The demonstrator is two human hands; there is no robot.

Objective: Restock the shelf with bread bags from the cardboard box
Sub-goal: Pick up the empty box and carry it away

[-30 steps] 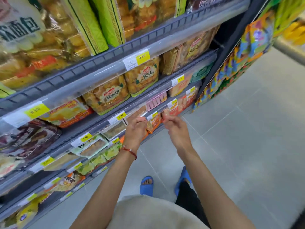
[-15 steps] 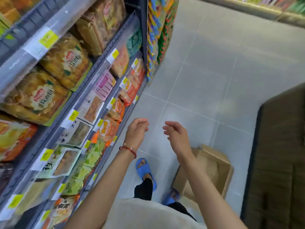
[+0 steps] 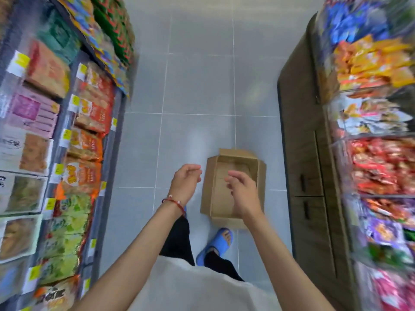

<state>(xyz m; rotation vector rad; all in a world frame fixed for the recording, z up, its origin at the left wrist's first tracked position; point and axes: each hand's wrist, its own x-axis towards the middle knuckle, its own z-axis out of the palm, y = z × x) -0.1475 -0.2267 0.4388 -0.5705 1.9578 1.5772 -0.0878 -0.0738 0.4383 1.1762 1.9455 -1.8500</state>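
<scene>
Cardboard box [image 3: 207, 185] sat on the floor [image 3: 193, 86], handy to the shelf [image 3: 111, 167] — my right hand [image 3: 243, 194] over it, left hand [image 3: 185, 179] off its left edge, both loosely curled, holding nothing, ready to reach in.

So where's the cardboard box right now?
Head view: the cardboard box lies open on the floor right of centre, under the right hand, just ahead of the blue slipper and near the brown cabinet.

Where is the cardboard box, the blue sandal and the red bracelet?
cardboard box [image 3: 207, 187], head view, on its left side flap.
blue sandal [image 3: 216, 243], head view, on the blue upper over the foot.
red bracelet [image 3: 174, 202], head view, on the string across the left wrist.
</scene>
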